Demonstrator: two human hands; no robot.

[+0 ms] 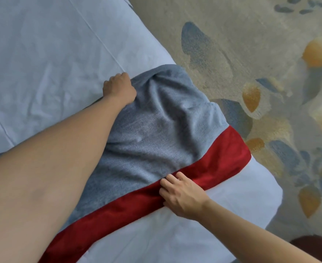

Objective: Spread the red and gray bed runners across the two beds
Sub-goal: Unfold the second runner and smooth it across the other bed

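A bed runner with a wide gray panel (156, 130) and a red band (204, 168) along its near edge lies rumpled across the bed (42, 54), which is covered in a white sheet. Its end hangs over the bed's right edge. My left hand (119, 88) grips the far gray edge of the runner, fingers curled into the cloth. On the red band, my right hand (181, 196) rests with its fingers bent, and they seem to pinch the fabric. Folds bunch in the gray cloth near my left hand.
Patterned carpet (251, 54) in beige with blue and orange shapes lies to the right of the bed. A dark wooden piece of furniture (314, 245) shows at the bottom right corner.
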